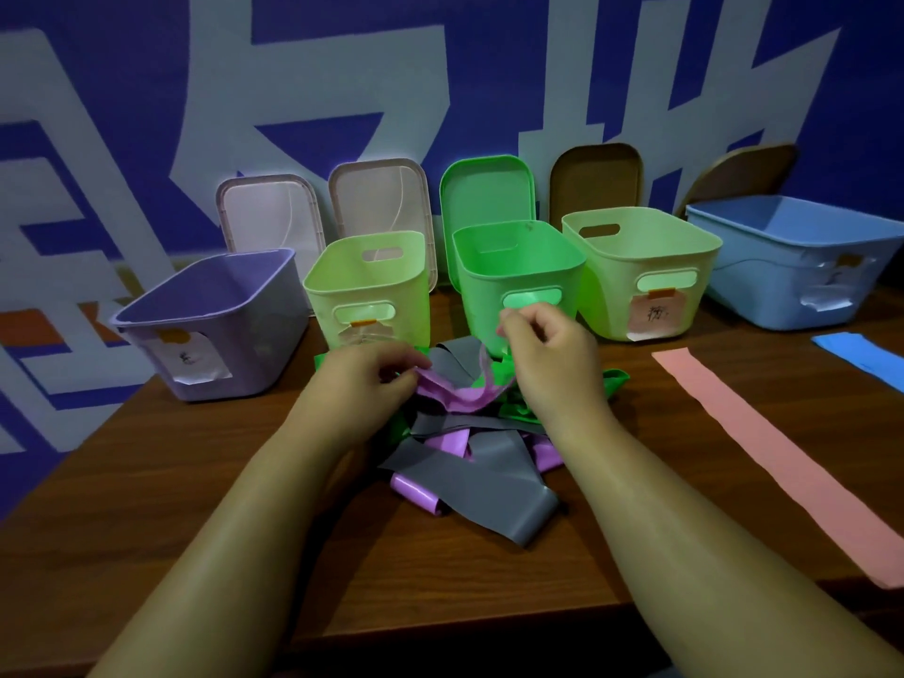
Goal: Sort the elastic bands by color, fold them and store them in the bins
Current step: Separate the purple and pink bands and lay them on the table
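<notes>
The left grip point(364, 379) and right grip point(548, 345) pinch a purple band point(464, 398) between them.

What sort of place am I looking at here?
Likely an office or activity room set up for sorting: a wooden table, a row of labelled plastic bins, and a wall painted with large blue-and-white lettering.

We make out handwritten paper labels point(655, 313) on the purple bin point(254, 305) and the right pale-green bin point(685, 256), their characters unreadable; the wall point(122, 66) bears huge white characters, cropped beyond our reading.
</notes>
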Action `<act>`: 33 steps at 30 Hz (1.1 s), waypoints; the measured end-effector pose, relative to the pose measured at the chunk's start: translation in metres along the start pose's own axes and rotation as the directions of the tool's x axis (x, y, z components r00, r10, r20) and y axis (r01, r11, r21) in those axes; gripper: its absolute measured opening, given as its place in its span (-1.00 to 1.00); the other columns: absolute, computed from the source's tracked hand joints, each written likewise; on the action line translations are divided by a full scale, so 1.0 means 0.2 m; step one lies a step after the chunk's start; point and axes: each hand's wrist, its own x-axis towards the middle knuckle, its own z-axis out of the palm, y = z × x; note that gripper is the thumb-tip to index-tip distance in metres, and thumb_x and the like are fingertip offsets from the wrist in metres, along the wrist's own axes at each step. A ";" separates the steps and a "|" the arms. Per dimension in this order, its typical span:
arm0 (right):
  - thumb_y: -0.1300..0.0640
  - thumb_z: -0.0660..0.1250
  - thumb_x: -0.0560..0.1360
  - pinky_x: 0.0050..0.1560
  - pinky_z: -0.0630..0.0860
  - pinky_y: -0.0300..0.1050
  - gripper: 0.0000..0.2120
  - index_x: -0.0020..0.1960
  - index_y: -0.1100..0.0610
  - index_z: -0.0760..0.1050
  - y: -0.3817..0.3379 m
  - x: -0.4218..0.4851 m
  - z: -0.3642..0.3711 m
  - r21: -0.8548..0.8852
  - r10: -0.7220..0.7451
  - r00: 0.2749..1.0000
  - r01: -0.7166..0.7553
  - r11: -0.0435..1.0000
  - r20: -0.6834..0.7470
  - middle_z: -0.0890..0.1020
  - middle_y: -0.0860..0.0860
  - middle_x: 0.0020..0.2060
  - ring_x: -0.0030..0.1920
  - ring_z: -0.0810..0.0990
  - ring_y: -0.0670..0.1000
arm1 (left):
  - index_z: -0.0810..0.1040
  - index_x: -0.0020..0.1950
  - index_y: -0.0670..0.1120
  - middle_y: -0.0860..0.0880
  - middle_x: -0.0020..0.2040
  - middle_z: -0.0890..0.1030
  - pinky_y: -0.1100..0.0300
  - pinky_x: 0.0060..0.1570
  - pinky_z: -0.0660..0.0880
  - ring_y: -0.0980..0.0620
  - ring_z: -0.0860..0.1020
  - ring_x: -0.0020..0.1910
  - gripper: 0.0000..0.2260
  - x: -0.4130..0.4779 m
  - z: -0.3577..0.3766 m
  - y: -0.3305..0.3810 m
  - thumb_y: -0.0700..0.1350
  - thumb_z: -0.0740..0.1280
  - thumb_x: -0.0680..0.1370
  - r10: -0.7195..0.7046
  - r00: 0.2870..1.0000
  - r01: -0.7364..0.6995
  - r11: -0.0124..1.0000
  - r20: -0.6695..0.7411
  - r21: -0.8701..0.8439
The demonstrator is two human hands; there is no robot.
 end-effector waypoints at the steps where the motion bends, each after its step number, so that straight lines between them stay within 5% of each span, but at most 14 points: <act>1: -0.08 0.33 0.63 -0.26 0.41 -0.02 -0.66 -0.20 0.12 0.60 0.00 -0.01 0.00 0.006 0.018 1.000 -0.018 1.000 0.010 0.53 -0.10 -0.45 -0.37 0.46 0.00 | 0.75 0.13 0.15 0.18 -0.01 0.72 0.21 0.01 0.60 0.23 0.64 -0.06 -0.79 0.01 -0.01 0.01 -0.14 0.43 0.60 -0.024 0.999 0.022 0.998 -0.046 -0.054; 6: -0.09 0.32 0.66 -0.28 0.30 -0.07 -0.59 -0.29 0.09 0.56 -0.02 -0.02 -0.02 -0.017 0.046 0.999 -0.045 0.999 0.024 0.42 -0.16 -0.56 -0.46 0.35 -0.11 | 0.76 0.07 0.17 0.15 -0.14 0.75 0.24 -0.29 0.63 0.13 0.70 -0.27 -0.69 0.05 -0.15 0.10 -0.23 0.37 0.62 -0.136 0.986 0.095 0.934 -0.099 -0.345; 11: 0.00 0.35 0.66 -0.36 0.31 -0.15 -0.70 -0.18 0.14 0.59 -0.02 -0.03 0.00 -0.044 0.016 0.986 -0.009 0.999 0.163 0.42 -0.14 -0.52 -0.46 0.36 -0.15 | 0.74 0.07 0.23 0.25 0.00 0.70 0.39 -0.13 0.59 0.27 0.66 -0.04 -0.68 0.10 -0.32 0.20 -0.21 0.35 0.63 -0.057 0.996 0.038 0.966 -0.067 -0.255; 14: -0.02 0.35 0.66 -0.34 0.28 -0.13 -0.70 -0.15 0.14 0.59 0.00 -0.03 0.01 -0.063 0.036 0.971 -0.022 0.998 0.236 0.41 -0.14 -0.52 -0.48 0.34 -0.15 | 0.74 0.07 0.21 0.29 -0.02 0.67 0.44 -0.24 0.53 0.38 0.62 -0.11 -0.69 0.12 -0.40 0.26 -0.20 0.34 0.64 -0.033 0.997 0.014 0.965 -0.068 -0.261; 19: 0.00 0.34 0.66 -0.33 0.26 -0.07 -0.69 -0.15 0.18 0.59 0.03 -0.02 0.03 -0.098 0.063 0.970 -0.041 0.994 0.235 0.40 -0.10 -0.51 -0.45 0.35 -0.10 | 0.76 0.06 0.15 0.31 -0.08 0.69 0.41 -0.15 0.51 0.42 0.58 -0.08 -0.69 0.15 -0.54 0.37 -0.24 0.35 0.62 0.003 0.989 -0.050 0.945 -0.145 -0.323; 28: 0.05 0.36 0.65 -0.35 0.30 -0.08 -0.74 -0.19 0.06 0.64 0.03 -0.01 0.04 -0.119 0.141 0.964 -0.116 0.986 0.224 0.57 -0.02 -0.44 -0.42 0.44 -0.05 | 0.76 0.04 0.22 0.26 -0.07 0.73 0.35 -0.02 0.61 0.23 0.66 -0.02 -0.64 0.20 -0.66 0.46 -0.26 0.39 0.59 0.074 0.961 -0.142 0.959 -0.267 -0.244; 33: 0.08 0.35 0.65 -0.28 0.38 -0.09 -0.75 -0.19 0.03 0.66 0.01 -0.01 0.03 -0.091 0.147 0.966 -0.130 0.987 0.213 0.68 0.05 -0.31 -0.30 0.54 -0.01 | 0.77 0.12 0.16 0.22 -0.01 0.74 0.46 -0.14 0.54 0.24 0.66 0.01 -0.72 0.21 -0.67 0.46 -0.22 0.42 0.60 0.030 0.946 -0.135 0.941 -0.323 -0.309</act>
